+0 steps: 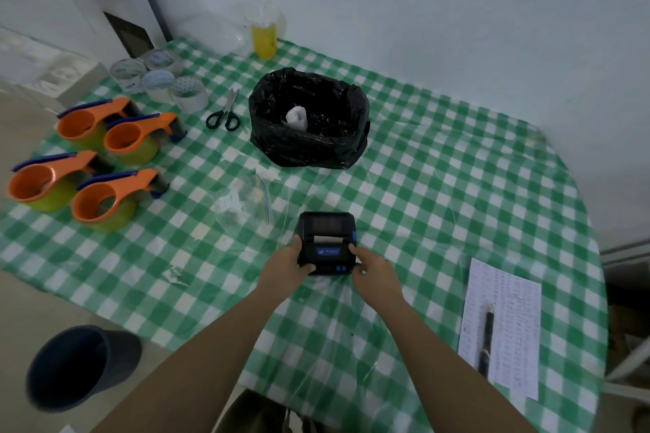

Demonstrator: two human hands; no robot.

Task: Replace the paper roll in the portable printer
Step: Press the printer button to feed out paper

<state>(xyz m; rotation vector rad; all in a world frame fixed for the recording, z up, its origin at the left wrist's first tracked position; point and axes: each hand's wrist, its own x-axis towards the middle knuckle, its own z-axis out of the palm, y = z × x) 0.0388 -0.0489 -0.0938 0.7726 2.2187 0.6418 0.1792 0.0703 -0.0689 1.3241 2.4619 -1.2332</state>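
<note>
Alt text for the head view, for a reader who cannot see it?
Both hands, left hand and right hand, grip a black portable printer on a green checked table. Behind it sits a black-lined bin holding a white paper scrap.

The printer (327, 242) is a small black box with a blue label and blue buttons on its near face. It sits upright on the tabletop (439, 186), lid shut, a white paper strip (325, 239) showing at its slot.
</note>
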